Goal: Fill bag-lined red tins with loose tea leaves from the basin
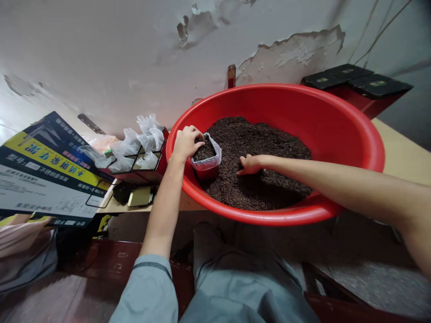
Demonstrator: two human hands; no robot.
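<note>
My left hand (187,140) is closed on the near-left rim of a small red square tin (206,174). A clear plastic bag lines the tin and folds over its edge, and dark loose leaves that look like tea fill it close to the top. The tin stands inside a big red plastic basin (350,134), against its left wall. More of the dark tea leaves (249,139) lie heaped across the basin's bottom. My right hand (249,165) is down in this heap to the right of the tin, its fingers curled into the leaves and partly hidden.
Left of the basin stand several red tins with plastic liners (134,157) sticking up. A gold-coloured lid (140,196) lies in front of them. A printed cardboard box (50,170) and a person's arm are farther left. Black-topped red tins (357,80) stand behind the basin at right, near the peeling wall.
</note>
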